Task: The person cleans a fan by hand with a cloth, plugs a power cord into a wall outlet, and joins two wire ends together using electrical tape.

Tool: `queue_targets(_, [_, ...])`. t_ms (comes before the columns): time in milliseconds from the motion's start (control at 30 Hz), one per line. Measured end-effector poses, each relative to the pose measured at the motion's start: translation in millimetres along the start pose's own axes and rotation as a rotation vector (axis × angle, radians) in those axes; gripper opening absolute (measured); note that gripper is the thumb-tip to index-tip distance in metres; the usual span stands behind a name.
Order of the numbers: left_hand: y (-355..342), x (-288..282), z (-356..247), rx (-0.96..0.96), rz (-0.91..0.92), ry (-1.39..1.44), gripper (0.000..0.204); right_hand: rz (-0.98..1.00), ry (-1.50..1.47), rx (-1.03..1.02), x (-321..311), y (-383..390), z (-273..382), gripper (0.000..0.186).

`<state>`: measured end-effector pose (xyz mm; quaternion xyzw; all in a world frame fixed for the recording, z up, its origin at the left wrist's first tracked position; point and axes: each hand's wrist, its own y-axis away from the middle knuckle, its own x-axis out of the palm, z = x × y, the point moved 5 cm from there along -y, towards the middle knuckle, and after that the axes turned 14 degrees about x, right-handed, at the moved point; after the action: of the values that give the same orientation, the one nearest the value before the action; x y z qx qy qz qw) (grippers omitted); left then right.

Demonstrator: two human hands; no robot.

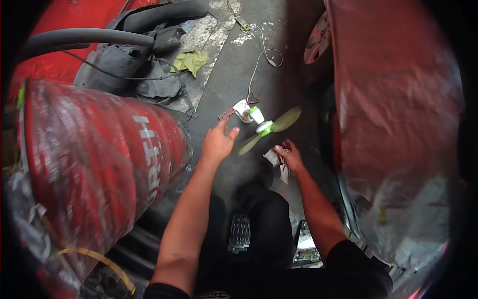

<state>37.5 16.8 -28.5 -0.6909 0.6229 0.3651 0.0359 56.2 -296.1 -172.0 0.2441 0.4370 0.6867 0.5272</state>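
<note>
A small fan [264,124] with a white and green body and pale olive blades lies on the floor, a white cord running from it up the floor. Beside it sit a white part [241,108] and a reddish bracket [228,113]. My left hand [217,141], fingers apart and empty, reaches just below and left of that bracket. Just below the right blade, my right hand [291,155] holds a crumpled pale rag [279,159].
A red plastic-wrapped cylinder [99,164] fills the left; a covered red vehicle panel [393,124] and wheel [318,40] line the right. Grey hoses [109,37] and a green cloth [190,61] lie upper left. A tool tray [239,234] is between my legs.
</note>
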Motion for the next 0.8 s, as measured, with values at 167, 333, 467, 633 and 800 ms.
queue_targets(167, [-98.1,43.0,31.8,0.373,0.008,-0.140,0.058,0.232,-0.064,-0.001,32.2,-84.4,10.2,0.098])
queue_targets(333, [-160.8,119.7,59.3,0.585,0.135,0.061,0.056,0.299,-0.110,-0.277,40.2,-141.2,-6.9,0.067])
queue_targets(467, [-201.9,161.6,64.6,0.575,0.314,-0.072,0.058,0.189,-0.014,-0.409,48.3,-139.8,-14.6,0.050])
queue_targets(633, [-249.3,166.3,123.9,0.826,0.213,0.214,0.045,0.189,-0.275,-0.350,82.2,-116.9,7.9,0.049])
queue_targets(800, [-241.4,155.1,111.0,0.796,0.734,0.608,0.045,0.107,-0.292,-0.236,95.4,-97.1,23.4,0.054])
